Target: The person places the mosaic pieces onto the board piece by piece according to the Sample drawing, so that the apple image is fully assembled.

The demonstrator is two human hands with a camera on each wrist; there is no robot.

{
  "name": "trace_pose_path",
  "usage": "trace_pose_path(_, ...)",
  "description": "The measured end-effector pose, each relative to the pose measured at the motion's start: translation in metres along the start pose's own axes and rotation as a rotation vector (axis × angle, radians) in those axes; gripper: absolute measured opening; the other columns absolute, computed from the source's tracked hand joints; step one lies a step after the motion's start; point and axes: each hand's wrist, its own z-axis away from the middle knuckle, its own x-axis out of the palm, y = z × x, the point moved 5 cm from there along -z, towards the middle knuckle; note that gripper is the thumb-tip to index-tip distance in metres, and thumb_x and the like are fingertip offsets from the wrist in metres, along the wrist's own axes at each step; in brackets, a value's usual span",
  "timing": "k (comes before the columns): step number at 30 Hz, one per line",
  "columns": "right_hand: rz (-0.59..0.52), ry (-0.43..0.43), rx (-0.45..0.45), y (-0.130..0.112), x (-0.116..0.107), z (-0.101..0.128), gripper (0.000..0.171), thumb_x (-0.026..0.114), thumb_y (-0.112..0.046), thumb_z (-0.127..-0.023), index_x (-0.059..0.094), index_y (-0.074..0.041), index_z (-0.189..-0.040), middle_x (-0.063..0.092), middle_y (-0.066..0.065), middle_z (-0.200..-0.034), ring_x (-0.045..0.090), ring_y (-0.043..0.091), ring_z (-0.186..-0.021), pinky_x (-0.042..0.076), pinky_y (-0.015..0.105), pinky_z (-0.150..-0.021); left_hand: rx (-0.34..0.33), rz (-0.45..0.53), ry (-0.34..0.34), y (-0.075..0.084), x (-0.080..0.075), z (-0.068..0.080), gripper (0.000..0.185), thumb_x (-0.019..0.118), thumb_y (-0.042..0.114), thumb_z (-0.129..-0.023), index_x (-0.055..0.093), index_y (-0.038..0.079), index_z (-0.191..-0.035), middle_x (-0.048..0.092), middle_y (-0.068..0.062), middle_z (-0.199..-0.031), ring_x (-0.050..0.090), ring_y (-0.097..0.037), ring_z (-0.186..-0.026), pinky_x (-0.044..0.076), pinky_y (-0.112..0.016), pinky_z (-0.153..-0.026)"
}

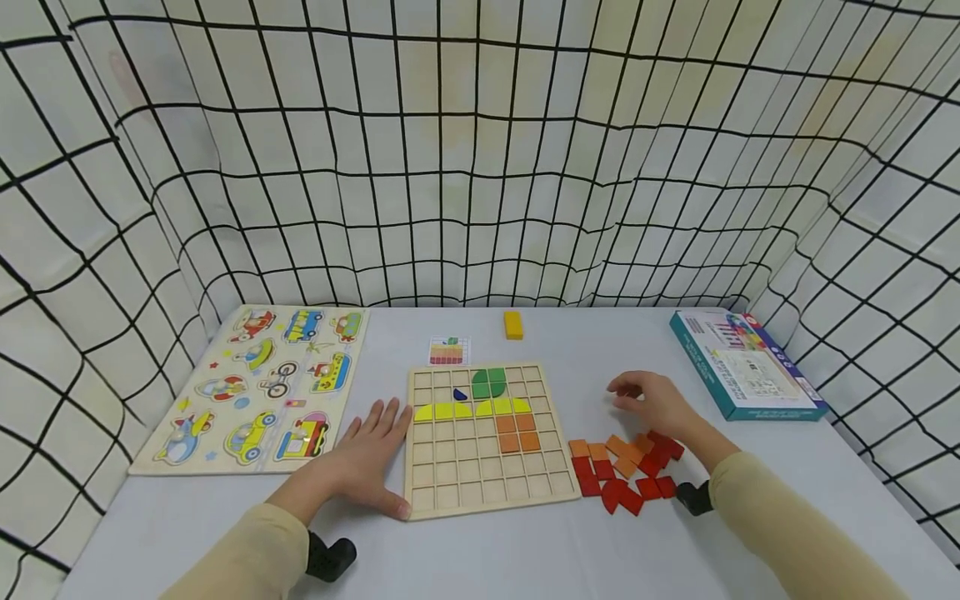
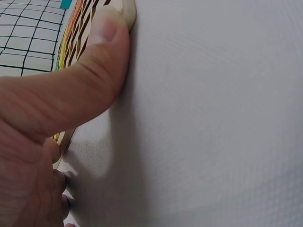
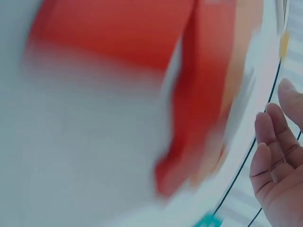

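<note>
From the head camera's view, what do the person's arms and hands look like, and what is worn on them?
Both hands, left hand and right hand, are bare, with no gloves or rings visible. Each forearm wears a long pale yellow-beige sleeve ending at the wrist. A small black device sits under the left wrist, and a similar black one at the right wrist.

Recording booth | grid-patterned backdrop sheets (image 1: 480, 167) enclose white table (image 1: 480, 550)

My left hand (image 1: 372, 461) rests left of the grid board (image 1: 487, 437); loose tiles (image 1: 626, 471) lie right, under my right hand (image 1: 656, 406).
</note>
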Motion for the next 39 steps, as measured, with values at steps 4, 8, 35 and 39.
trace_pose_path(4, 0.008, -0.038, 0.082, 0.032, -0.021, 0.005, 0.027, 0.067, -0.012, -0.098, 0.067, -0.003, -0.124, 0.066, 0.019, -0.117, 0.059, 0.030, -0.104, 0.058, 0.033, -0.081, 0.000, -0.006, -0.002, 0.000, 0.000, -0.001, 0.134, 0.093, 0.050, -0.065, 0.017, -0.003, -0.161, 0.006, -0.030, -0.169, -0.001, -0.051, -0.156, 0.003, -0.070, -0.124)
trace_pose_path(8, 0.018, -0.090, 0.134, 0.048, -0.030, 0.011, 0.031, 0.070, -0.015, -0.097, 0.066, -0.002, -0.124, 0.063, 0.022, -0.119, 0.057, 0.032, -0.104, 0.058, 0.035, -0.081, -0.003, -0.005, -0.002, 0.000, 0.000, -0.001, 0.135, 0.093, 0.050, -0.064, 0.017, -0.003, -0.161, 0.006, -0.029, -0.169, -0.001, -0.051, -0.156, 0.003, -0.070, -0.124)
trace_pose_path(35, -0.032, 0.026, -0.019, -0.033, 0.003, -0.023, 0.007, 0.073, -0.008, -0.094, 0.070, -0.009, -0.100, 0.069, 0.007, -0.098, 0.061, 0.023, -0.095, 0.058, 0.034, -0.085, 0.002, -0.021, -0.005, 0.001, -0.001, 0.000, 0.135, 0.093, 0.050, -0.065, 0.016, -0.004, -0.161, 0.005, -0.030, -0.169, -0.001, -0.052, -0.156, 0.004, -0.070, -0.124)
trace_pose_path(39, -0.065, -0.012, -0.097, -0.068, 0.022, -0.029, 0.005, 0.075, -0.009, -0.093, 0.073, -0.010, -0.098, 0.070, 0.003, -0.096, 0.061, 0.018, -0.088, 0.056, 0.029, -0.079, -0.009, -0.022, -0.007, 0.000, 0.000, 0.000, 0.135, 0.093, 0.051, -0.065, 0.016, -0.003, -0.161, 0.006, -0.029, -0.169, -0.001, -0.051, -0.157, 0.004, -0.070, -0.125)
